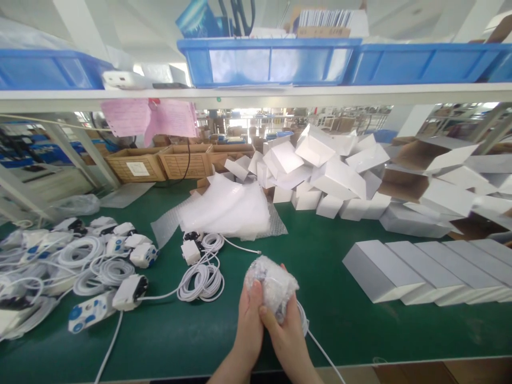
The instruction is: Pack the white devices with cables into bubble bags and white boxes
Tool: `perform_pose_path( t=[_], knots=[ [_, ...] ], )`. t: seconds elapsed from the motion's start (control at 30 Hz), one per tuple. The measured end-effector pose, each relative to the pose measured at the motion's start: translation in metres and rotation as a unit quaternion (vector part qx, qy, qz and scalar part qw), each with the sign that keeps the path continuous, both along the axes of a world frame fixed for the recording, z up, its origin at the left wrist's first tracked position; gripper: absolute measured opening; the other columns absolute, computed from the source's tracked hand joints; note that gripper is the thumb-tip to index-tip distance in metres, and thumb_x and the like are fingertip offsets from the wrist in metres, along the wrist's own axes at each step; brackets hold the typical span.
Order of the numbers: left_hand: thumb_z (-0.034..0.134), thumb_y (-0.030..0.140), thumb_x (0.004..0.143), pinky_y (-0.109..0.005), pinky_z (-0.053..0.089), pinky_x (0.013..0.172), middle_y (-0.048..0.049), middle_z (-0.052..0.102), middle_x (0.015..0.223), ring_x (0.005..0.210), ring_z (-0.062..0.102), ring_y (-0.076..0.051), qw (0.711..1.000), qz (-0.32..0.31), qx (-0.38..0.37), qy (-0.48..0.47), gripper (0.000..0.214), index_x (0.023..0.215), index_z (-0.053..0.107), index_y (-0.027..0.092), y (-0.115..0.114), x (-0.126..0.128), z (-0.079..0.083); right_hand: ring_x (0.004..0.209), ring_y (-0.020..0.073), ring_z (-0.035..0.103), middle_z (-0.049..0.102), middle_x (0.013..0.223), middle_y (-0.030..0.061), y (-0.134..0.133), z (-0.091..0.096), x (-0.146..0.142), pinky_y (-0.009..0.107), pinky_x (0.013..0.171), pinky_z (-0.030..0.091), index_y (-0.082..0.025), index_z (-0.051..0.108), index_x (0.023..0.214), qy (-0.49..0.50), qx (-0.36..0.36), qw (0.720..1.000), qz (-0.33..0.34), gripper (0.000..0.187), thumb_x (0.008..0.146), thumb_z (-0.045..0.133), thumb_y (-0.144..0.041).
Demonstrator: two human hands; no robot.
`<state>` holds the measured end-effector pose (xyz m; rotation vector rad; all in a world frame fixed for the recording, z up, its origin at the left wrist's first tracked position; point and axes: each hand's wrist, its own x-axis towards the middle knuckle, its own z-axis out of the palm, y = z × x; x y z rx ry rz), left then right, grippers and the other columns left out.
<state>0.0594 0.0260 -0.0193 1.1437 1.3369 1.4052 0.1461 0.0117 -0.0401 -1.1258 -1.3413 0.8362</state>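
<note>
Both hands are wrapped round a bundle in clear bubble wrap (pixel 272 280), held above the front middle of the green bench. My left hand (pixel 250 314) grips its left side, thumb on top. On the other side, my right hand (pixel 286 325) closes round the bundle with its thumb near the left one. The wrap blurs what lies inside. Beside my right wrist a white cable (pixel 320 346) runs down past the bench edge. Left of my hands lie coiled white cables (pixel 200 281) with a white plug unit (pixel 191 252). A stack of bubble wrap sheets (pixel 224 205) lies beyond.
White power units with cables (pixel 100 261) crowd the left side. Closed white boxes (pixel 384 272) stand in a row at right. Open white boxes (pixel 336 176) are heaped behind. Cardboard bins (pixel 184 162) line the back, under a shelf with blue trays (pixel 268 64).
</note>
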Motion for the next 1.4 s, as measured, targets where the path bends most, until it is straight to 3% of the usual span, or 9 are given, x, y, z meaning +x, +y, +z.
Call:
perform_pose_path(
  t=[0.13, 0.3, 0.37, 0.53, 0.73, 0.87, 1.0, 1.23, 1.4],
  knots=[
    [0.045, 0.052, 0.101, -0.042, 0.051, 0.102, -0.0121, 0.064, 0.116, 0.112, 0.060, -0.028, 0.981, 0.015, 0.113, 0.158, 0.042, 0.109, 0.066, 0.018, 0.015, -0.003, 0.008, 0.117, 0.0296, 0.068, 0.069, 0.126, 0.0152, 0.018, -0.002, 0.031, 0.037, 0.092, 0.061, -0.017, 0.036, 0.155, -0.077, 0.014, 0.996, -0.033, 0.070, 0.094, 0.063, -0.039],
    [0.048, 0.030, 0.101, -0.033, 0.058, 0.075, -0.0117, 0.059, 0.115, 0.100, 0.061, -0.024, 0.915, -0.019, 0.239, 0.324, 0.021, 0.102, 0.065, 0.018, 0.046, -0.017, 0.043, 0.121, 0.0333, 0.063, 0.062, 0.135, 0.0150, 0.038, -0.008, 0.073, 0.047, 0.098, 0.057, -0.020, 0.045, 0.149, -0.238, 0.114, 0.953, -0.149, 0.064, 0.088, 0.063, -0.032],
    [0.049, 0.026, 0.101, -0.033, 0.058, 0.076, -0.0116, 0.058, 0.118, 0.101, 0.062, -0.023, 0.896, -0.031, 0.268, 0.352, 0.019, 0.106, 0.065, 0.019, 0.065, -0.015, 0.058, 0.120, 0.0341, 0.062, 0.061, 0.134, 0.0147, 0.041, -0.017, 0.081, 0.049, 0.096, 0.056, -0.020, 0.044, 0.149, -0.280, 0.128, 0.939, -0.155, 0.065, 0.086, 0.059, -0.025],
    [0.057, 0.013, 0.093, -0.050, 0.045, 0.112, -0.0124, 0.051, 0.141, 0.129, 0.051, -0.029, 0.826, -0.108, 0.316, 0.453, 0.029, 0.120, 0.068, 0.020, 0.144, 0.008, 0.086, 0.102, 0.0335, 0.071, 0.069, 0.118, 0.0148, 0.039, -0.035, 0.081, 0.045, 0.083, 0.062, -0.016, 0.053, 0.132, -0.322, 0.093, 0.933, -0.128, 0.060, 0.073, 0.061, -0.018],
    [0.064, 0.010, 0.092, -0.056, 0.042, 0.113, -0.0129, 0.044, 0.154, 0.140, 0.042, -0.035, 0.746, -0.152, 0.302, 0.574, 0.027, 0.118, 0.070, 0.017, 0.248, 0.035, 0.106, 0.112, 0.0328, 0.068, 0.068, 0.124, 0.0135, 0.042, -0.036, 0.079, 0.043, 0.092, 0.060, -0.017, 0.051, 0.136, -0.315, 0.121, 0.933, -0.126, 0.063, 0.074, 0.061, -0.014],
    [0.070, 0.025, 0.097, -0.057, 0.045, 0.110, -0.0120, 0.051, 0.146, 0.135, 0.048, -0.033, 0.707, -0.155, 0.298, 0.622, 0.029, 0.124, 0.064, 0.015, 0.281, 0.047, 0.116, 0.113, 0.0338, 0.067, 0.067, 0.125, 0.0135, 0.046, -0.042, 0.076, 0.044, 0.094, 0.059, -0.018, 0.051, 0.137, -0.296, 0.130, 0.937, -0.134, 0.069, 0.069, 0.063, -0.011],
    [0.066, 0.022, 0.100, -0.056, 0.042, 0.112, -0.0108, 0.056, 0.141, 0.131, 0.052, -0.030, 0.669, -0.151, 0.336, 0.646, 0.020, 0.119, 0.066, 0.015, 0.267, 0.051, 0.125, 0.114, 0.0343, 0.066, 0.067, 0.127, 0.0135, 0.048, -0.044, 0.076, 0.045, 0.094, 0.059, -0.020, 0.049, 0.139, -0.298, 0.120, 0.939, -0.125, 0.074, 0.066, 0.062, -0.010],
    [0.048, 0.003, 0.097, -0.041, 0.048, 0.101, -0.0098, 0.067, 0.126, 0.114, 0.060, -0.026, 0.586, -0.196, 0.438, 0.653, 0.026, 0.106, 0.070, 0.015, 0.190, 0.030, 0.138, 0.116, 0.0340, 0.065, 0.066, 0.128, 0.0140, 0.048, -0.041, 0.076, 0.047, 0.098, 0.057, -0.018, 0.052, 0.139, -0.282, 0.111, 0.947, -0.105, 0.068, 0.072, 0.060, -0.013],
    [0.035, 0.009, 0.104, -0.040, 0.052, 0.092, -0.0129, 0.067, 0.111, 0.102, 0.061, -0.026, 0.602, -0.124, 0.475, 0.629, 0.031, 0.112, 0.065, 0.012, 0.149, 0.012, 0.159, 0.119, 0.0321, 0.064, 0.065, 0.129, 0.0151, 0.046, -0.035, 0.080, 0.044, 0.102, 0.054, -0.014, 0.056, 0.137, -0.289, 0.081, 0.949, -0.101, 0.062, 0.076, 0.061, -0.018]
  ],
)
